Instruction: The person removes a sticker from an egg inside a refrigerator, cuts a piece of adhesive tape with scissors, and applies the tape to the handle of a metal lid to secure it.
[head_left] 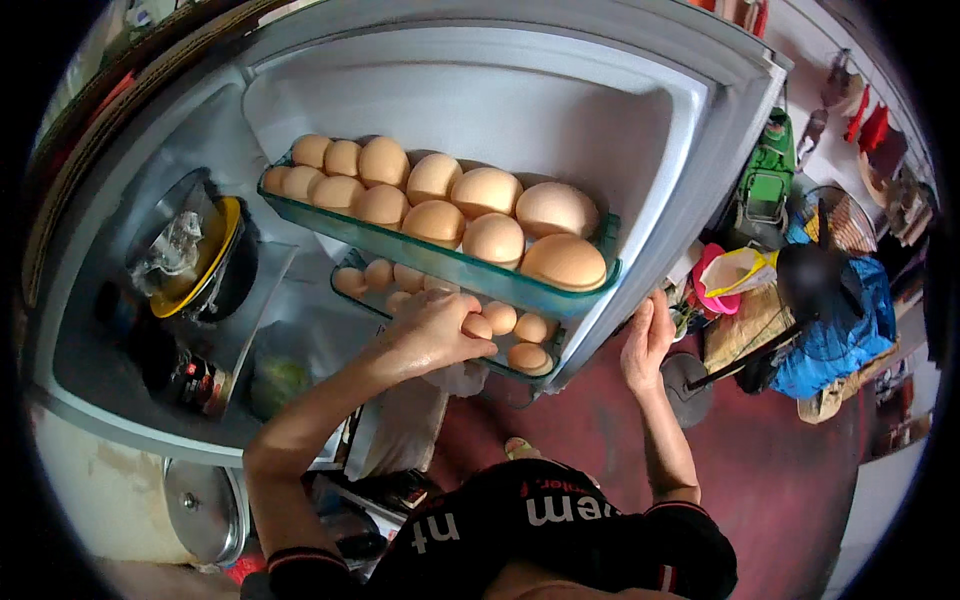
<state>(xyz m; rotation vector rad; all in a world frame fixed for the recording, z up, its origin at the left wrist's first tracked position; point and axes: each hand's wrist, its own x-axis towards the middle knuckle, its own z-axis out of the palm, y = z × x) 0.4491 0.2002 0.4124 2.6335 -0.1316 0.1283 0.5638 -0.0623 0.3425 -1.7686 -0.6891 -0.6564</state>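
My left hand (pixel 425 335) reaches over the lower door shelf (pixel 538 370), its fingers closed around a brown egg (pixel 477 326). Other eggs (pixel 528 357) lie in that shelf on both sides of the hand. Above it, a green-tinted clear upper shelf (pixel 450 262) carries two rows of brown eggs (pixel 493 240). The refrigerator door (pixel 480 95) stands wide open. At its right edge, my right hand (pixel 648 342) holds on with fingers pointing up; part of its grip is hidden from view.
Inside the refrigerator at left are a yellow-rimmed dark bowl (pixel 232 245), a dark jar (pixel 197 385) and something green (pixel 279 385). A metal pot lid (pixel 203 508) is below. Right of the door are a green folding cart (pixel 768 175), a blue bag (pixel 830 345) and a pink basin (pixel 715 290) above the red floor (pixel 760 470).
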